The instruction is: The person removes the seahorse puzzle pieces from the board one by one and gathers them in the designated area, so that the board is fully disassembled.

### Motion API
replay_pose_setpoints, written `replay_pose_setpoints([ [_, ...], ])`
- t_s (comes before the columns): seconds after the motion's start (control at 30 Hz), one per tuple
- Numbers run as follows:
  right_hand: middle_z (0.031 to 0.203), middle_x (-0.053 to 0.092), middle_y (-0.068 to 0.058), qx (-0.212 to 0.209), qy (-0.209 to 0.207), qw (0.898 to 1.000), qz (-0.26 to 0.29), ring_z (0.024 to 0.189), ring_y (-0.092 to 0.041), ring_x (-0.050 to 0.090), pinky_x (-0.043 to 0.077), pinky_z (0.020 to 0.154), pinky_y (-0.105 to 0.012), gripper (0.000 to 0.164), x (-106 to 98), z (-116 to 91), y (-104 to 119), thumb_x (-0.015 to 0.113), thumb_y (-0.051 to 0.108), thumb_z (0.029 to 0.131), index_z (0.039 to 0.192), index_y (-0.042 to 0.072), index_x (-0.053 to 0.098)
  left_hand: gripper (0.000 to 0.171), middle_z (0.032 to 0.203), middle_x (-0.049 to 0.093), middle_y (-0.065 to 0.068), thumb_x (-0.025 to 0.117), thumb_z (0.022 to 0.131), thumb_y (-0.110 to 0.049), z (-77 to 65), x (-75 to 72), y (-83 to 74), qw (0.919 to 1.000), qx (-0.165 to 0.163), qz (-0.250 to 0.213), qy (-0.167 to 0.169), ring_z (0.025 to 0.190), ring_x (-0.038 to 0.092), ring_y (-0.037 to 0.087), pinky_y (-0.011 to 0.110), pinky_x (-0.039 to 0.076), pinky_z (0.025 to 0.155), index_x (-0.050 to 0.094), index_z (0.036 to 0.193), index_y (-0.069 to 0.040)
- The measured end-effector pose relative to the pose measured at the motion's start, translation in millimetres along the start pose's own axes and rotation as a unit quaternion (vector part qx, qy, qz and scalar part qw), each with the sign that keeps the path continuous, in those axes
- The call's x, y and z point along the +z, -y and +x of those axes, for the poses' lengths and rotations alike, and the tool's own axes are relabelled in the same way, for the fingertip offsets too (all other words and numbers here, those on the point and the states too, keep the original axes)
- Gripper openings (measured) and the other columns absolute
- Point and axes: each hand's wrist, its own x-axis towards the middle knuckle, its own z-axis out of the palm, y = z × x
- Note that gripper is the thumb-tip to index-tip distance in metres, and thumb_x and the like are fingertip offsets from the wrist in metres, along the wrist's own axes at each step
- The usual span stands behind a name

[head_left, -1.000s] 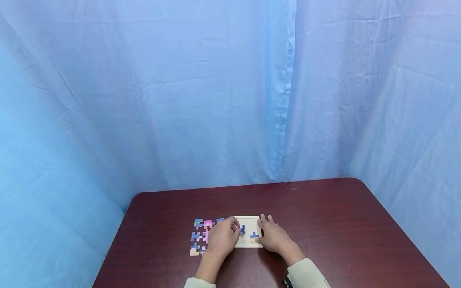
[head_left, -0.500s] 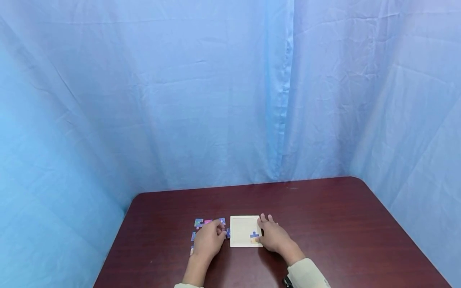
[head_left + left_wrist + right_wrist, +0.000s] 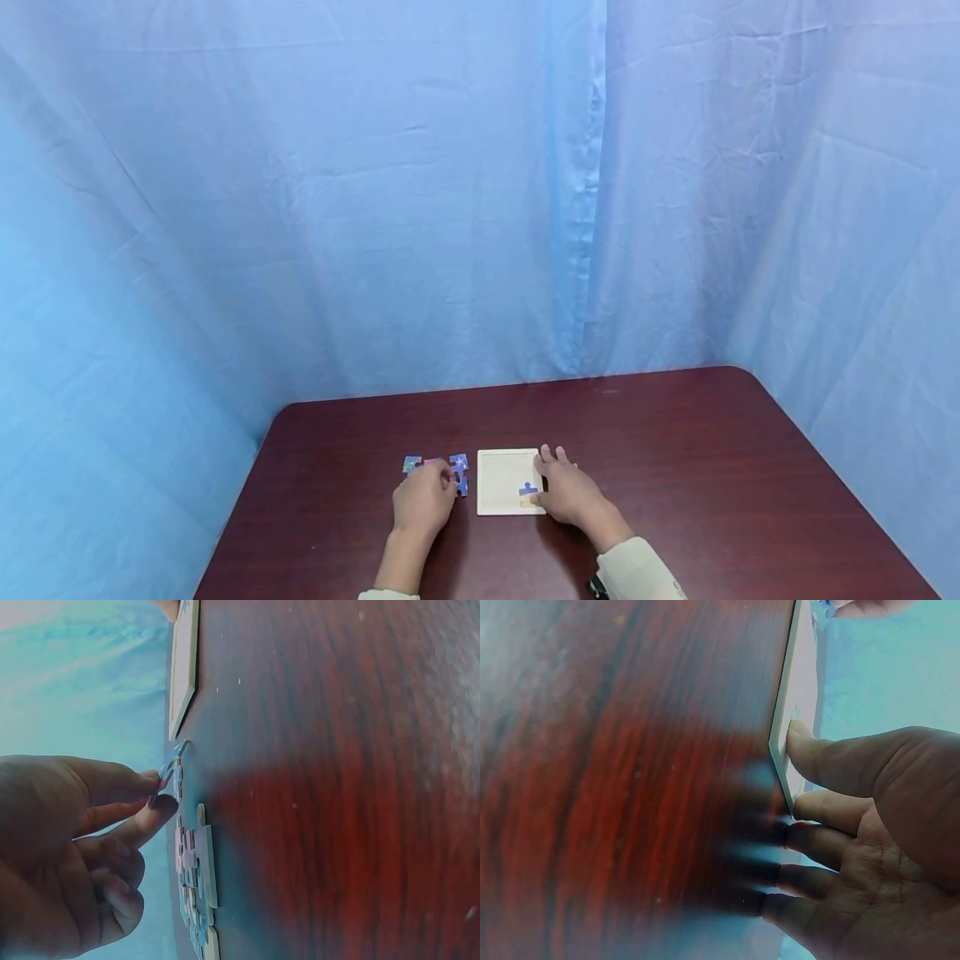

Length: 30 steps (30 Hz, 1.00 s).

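Note:
My left hand [image 3: 423, 502] pinches a small blue jigsaw piece [image 3: 461, 486] between thumb and forefinger, just left of the tray. In the left wrist view the piece [image 3: 173, 761] is tilted, close over other jigsaw pieces [image 3: 196, 862]. My right hand [image 3: 572, 492] holds the right side of a pale square puzzle tray [image 3: 481, 483]. In the right wrist view the thumb rests on the tray [image 3: 781, 727] and the forefinger is at its edge, the other fingers reaching down beside it. One blue and yellow piece [image 3: 527, 492] lies in the tray's near right corner, partly under the thumb.
Loose jigsaw pieces lie left of the tray, several hidden under my left hand; a green-blue piece [image 3: 412, 463] and a starred purple piece [image 3: 459, 461] show behind it. The dark red table [image 3: 675, 467] ends at a blue curtain [image 3: 450, 250].
My left hand has moved left from over the tray, carrying the blue jigsaw piece back among the loose pieces. My right hand has stayed on the tray.

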Motion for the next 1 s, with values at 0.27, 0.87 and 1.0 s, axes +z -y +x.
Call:
replay_pose_setpoints([
  [0.27, 0.169, 0.034, -0.027, -0.006, -0.003, 1.0, 0.0, 0.159, -0.051, 0.025, 0.031, 0.122, -0.067, 0.07, -1, -1, 1, 0.078, 0.02, 0.095, 0.153, -0.005, 0.049, 0.009, 0.08, 0.066, -0.003, 0.081, 0.084, -0.009, 0.5, 2.1, -0.9, 0.9999, -0.01, 0.001, -0.006, 0.069, 0.062, 0.012, 0.041, 0.053, 0.062, 0.077, 0.09, -0.014],
  [0.87, 0.167, 0.036, -0.027, -0.009, -0.012, 1.0, -0.009, 0.158, -0.051, 0.027, 0.032, 0.122, -0.068, 0.07, -1, -2, 0, 0.078, 0.022, 0.094, 0.151, -0.007, 0.051, 0.01, 0.082, 0.068, -0.004, 0.08, 0.083, -0.013, -15.4, 18.4, -45.1, 0.9912, 0.116, -0.042, 0.048, 0.07, 0.062, 0.008, 0.029, 0.049, 0.06, 0.077, 0.093, -0.013],
  [1.0, 0.168, 0.035, -0.027, -0.006, -0.01, 1.0, -0.008, 0.159, -0.05, 0.026, 0.032, 0.122, -0.068, 0.07, 0, -2, 0, 0.077, 0.023, 0.094, 0.152, -0.006, 0.05, 0.021, 0.083, 0.066, -0.004, 0.084, 0.082, -0.02, -17.5, 29.0, -53.9, 0.9885, 0.135, -0.034, 0.06, 0.068, 0.061, 0.008, 0.029, 0.048, 0.06, 0.079, 0.101, -0.011],
])
